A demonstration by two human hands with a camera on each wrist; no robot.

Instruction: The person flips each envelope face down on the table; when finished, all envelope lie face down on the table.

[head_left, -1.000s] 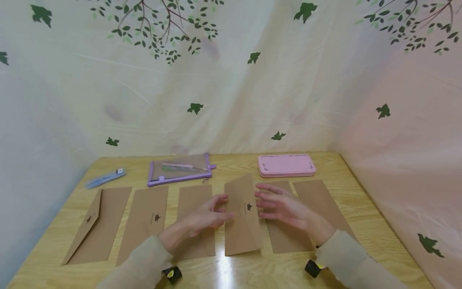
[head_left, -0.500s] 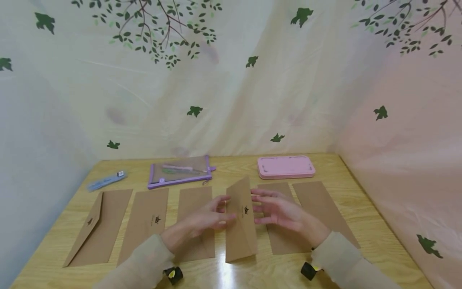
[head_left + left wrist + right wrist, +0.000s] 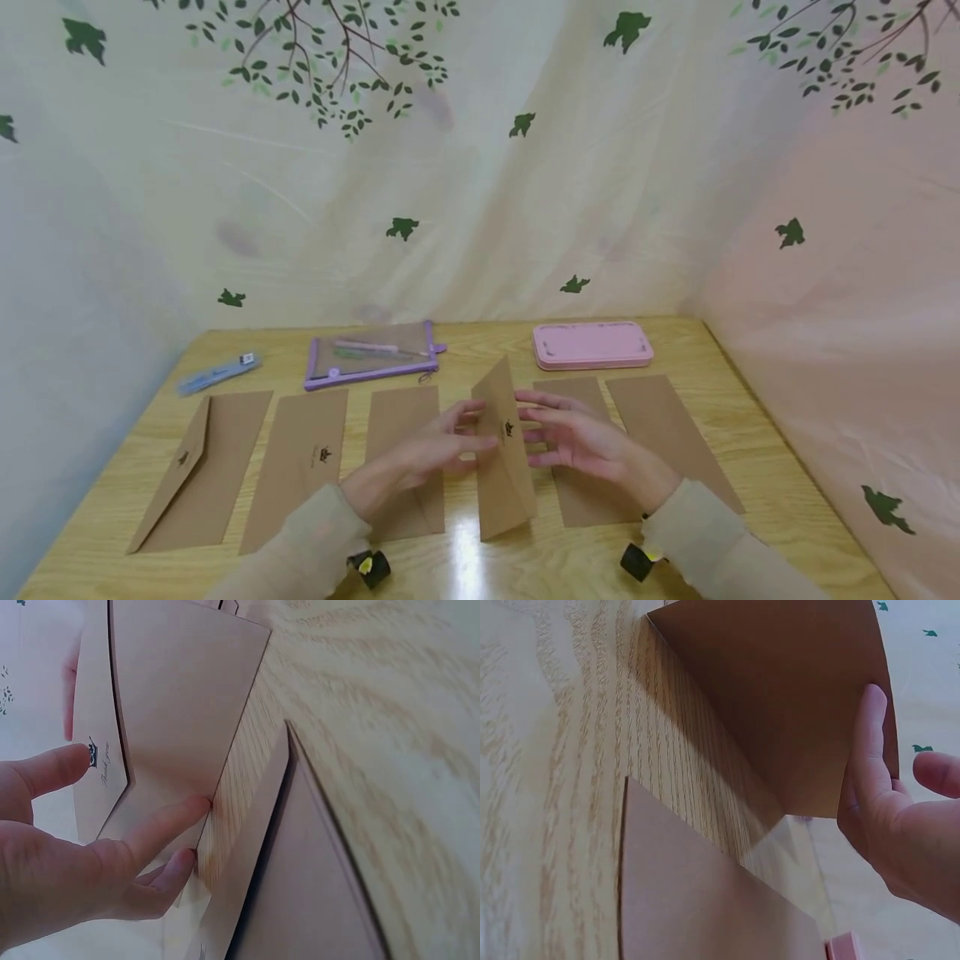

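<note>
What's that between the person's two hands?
Between the left hand and the right hand is a brown envelope with a printed crown, tilted up; the head view shows this.

From head: looking forward and down, well back, across whole wooden table (image 3: 487, 340) to leaf-print curtain (image 3: 480, 179). From left wrist: turned sideways, close, past left hand (image 3: 82, 876), facing flap side of raised kraft envelope (image 3: 176, 694). From right wrist: likewise, past right hand (image 3: 919, 832), facing plain side. Sharing raised kraft envelope throughout.
</note>
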